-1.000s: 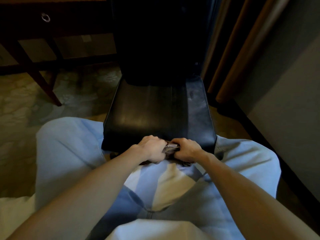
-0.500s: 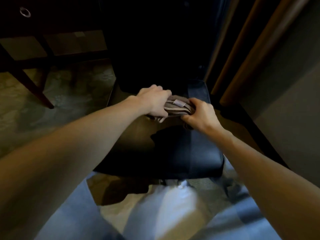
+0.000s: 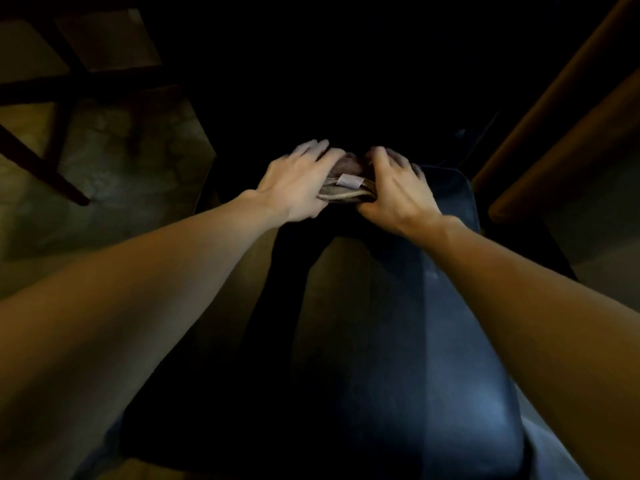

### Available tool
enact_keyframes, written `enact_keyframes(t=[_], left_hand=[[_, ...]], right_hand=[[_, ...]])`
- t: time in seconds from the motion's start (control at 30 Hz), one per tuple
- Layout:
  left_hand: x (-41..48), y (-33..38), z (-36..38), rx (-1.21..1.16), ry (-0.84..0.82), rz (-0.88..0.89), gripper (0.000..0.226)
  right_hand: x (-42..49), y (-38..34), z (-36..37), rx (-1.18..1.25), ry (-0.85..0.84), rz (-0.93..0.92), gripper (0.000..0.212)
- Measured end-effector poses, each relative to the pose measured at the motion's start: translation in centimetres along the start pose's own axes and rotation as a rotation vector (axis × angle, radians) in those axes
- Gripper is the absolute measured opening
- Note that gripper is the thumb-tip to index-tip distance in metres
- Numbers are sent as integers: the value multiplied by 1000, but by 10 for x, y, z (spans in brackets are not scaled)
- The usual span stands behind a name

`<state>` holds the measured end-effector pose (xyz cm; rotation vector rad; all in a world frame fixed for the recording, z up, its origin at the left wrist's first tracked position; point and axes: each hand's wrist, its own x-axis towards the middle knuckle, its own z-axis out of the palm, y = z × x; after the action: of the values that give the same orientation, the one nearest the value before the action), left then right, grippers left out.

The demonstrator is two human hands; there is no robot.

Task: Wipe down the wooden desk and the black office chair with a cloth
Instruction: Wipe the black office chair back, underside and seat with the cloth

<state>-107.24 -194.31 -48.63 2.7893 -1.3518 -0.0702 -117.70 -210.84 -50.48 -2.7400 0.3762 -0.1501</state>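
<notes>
- The chair's backrest, at 12 o'clock, is lost in shadow; its outline cannot be made out.
- Both hands sit close together at the far end of the black office chair seat (image 3: 398, 341), the folded cloth (image 3: 346, 192) between them.
- The left hand (image 3: 298, 185) lies over the cloth's left part, fingers stretched forward and blurred; whether its thumb curls under the cloth cannot be told.
- The right hand (image 3: 394, 188) covers the cloth's right end, thumb against the near edge, fingers bent over the top, gripping it.
- Most of the cloth is hidden under the hands; only layered grey-brown edges show.
- A small pale label (image 3: 349, 181) sits on the cloth; no writing on it can be read.
- The seat's near edge is cut off at 6 o'clock.
- Dark wooden counter legs (image 3: 45, 168) cross at 10 o'clock over the patterned floor (image 3: 131, 174); the top is out of frame.
- Brown curtain folds (image 3: 568, 109) hang at 2 o'clock.
</notes>
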Motion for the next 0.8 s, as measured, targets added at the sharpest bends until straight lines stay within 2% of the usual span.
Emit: enact_keyframes(t=[0.07, 0.13, 0.27, 0.37, 0.47, 0.6, 0.8], left_hand=[[9, -2, 22, -119, -106, -70, 95], [10, -2, 36, -211, -93, -109, 92], [-8, 1, 31, -273, -18, -97, 72], [-40, 8, 23, -278, -62, -65, 61], [-86, 18, 17, -277, -127, -40, 62], [-153, 35, 19, -274, -167, 3, 67], [-233, 60, 16, -245, -189, 49, 67]], right_hand=[[6, 7, 17, 95, -118, 45, 82], [5, 10, 27, 133, -113, 54, 82], [-2, 3, 20, 153, -112, 111, 62], [-33, -12, 14, 150, -176, 151, 53], [-82, -32, 13, 156, -249, 173, 65], [-154, -59, 13, 190, -244, 208, 87], [-239, -91, 5, 161, -309, 248, 72]])
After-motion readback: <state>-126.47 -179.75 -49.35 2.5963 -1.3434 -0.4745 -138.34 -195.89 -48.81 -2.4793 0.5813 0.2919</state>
